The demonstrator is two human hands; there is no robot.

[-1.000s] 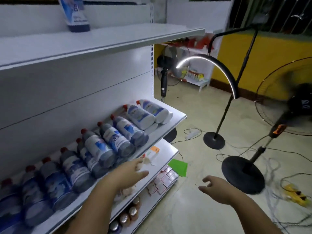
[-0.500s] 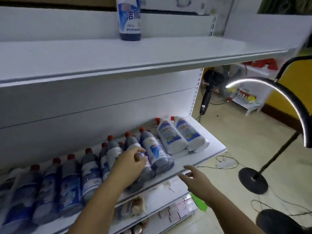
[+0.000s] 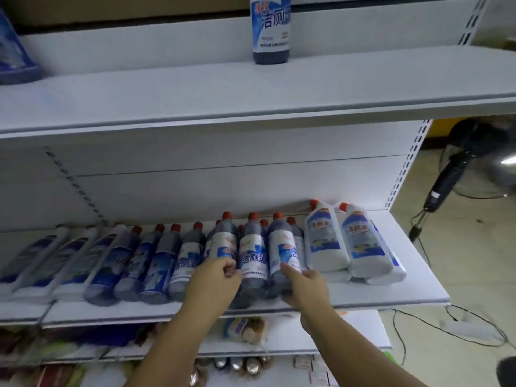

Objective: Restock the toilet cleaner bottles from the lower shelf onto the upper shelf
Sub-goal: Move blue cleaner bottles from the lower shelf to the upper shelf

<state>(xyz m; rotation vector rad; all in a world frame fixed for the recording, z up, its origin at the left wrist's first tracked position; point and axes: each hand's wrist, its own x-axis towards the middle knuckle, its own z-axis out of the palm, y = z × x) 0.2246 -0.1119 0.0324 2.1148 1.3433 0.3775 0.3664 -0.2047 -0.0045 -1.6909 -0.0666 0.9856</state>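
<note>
On the white metal lower shelf, dark translucent plastic toilet cleaner bottles with red caps lie in a row. Of three stacked on top beside the two white opaque bottles, the right grip is clamped on the nearest bottle near its base. The left grip curls round the farthest bottle. Full and smooth-walled, they probably handle heavy, rigid and slick: grasp mid-body.

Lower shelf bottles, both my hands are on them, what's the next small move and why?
Probably lift both up off the row. The left hand grips the left dark bottle, the right hand the right dark bottle, both lying atop others; the upper shelf shows bare room beside the upright bottle.
</note>
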